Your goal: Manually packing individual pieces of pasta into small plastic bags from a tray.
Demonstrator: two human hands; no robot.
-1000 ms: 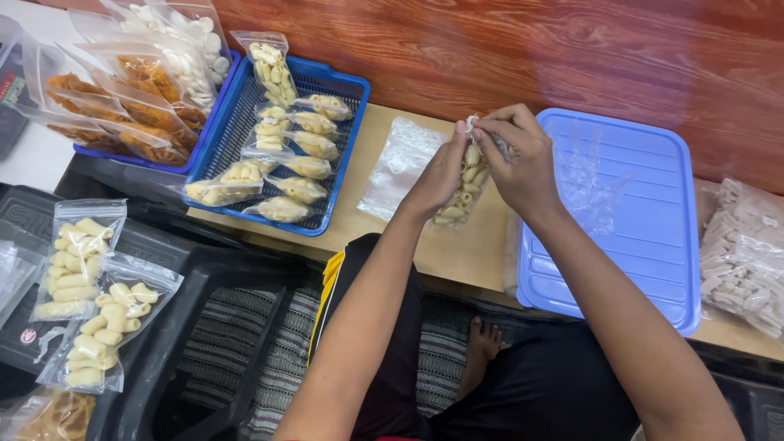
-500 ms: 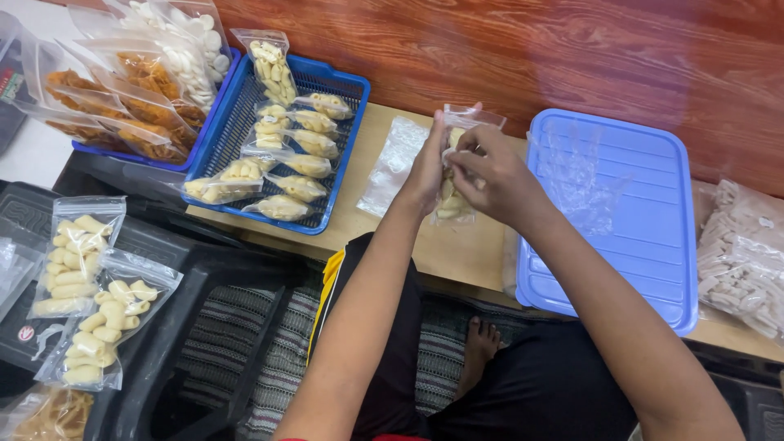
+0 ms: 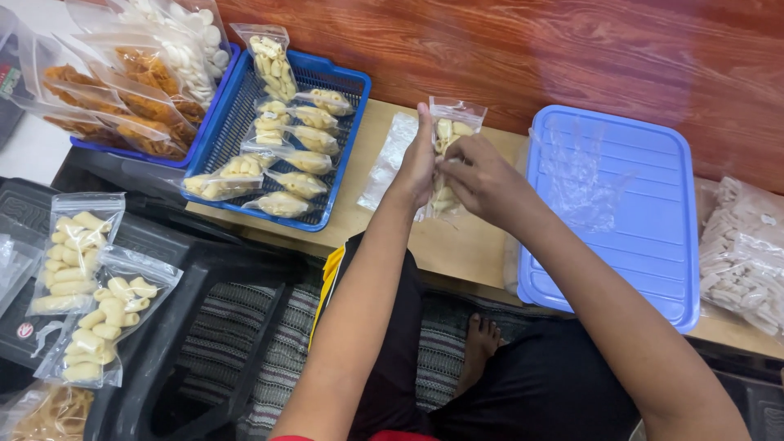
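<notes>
— Where's the snack bag (image 3: 447,143)?

— Above the bench (image 3: 371,214), between blue basket (image 3: 245,131) on the left and blue lid (image 3: 645,245) on the right. Long axis runs near to far, open mouth pointing far.

— And the hands?

— Left hand (image 3: 415,167) and right hand (image 3: 482,181) both have their fingers closed on it.

Both hands (image 3: 453,167) together, fingers pinched

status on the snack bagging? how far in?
Done: several filled clear bags lie in the blue basket. In hand: left hand and right hand hold one filled bag upright. Left: empty bags on the table, loose bag on the blue lid.
</notes>
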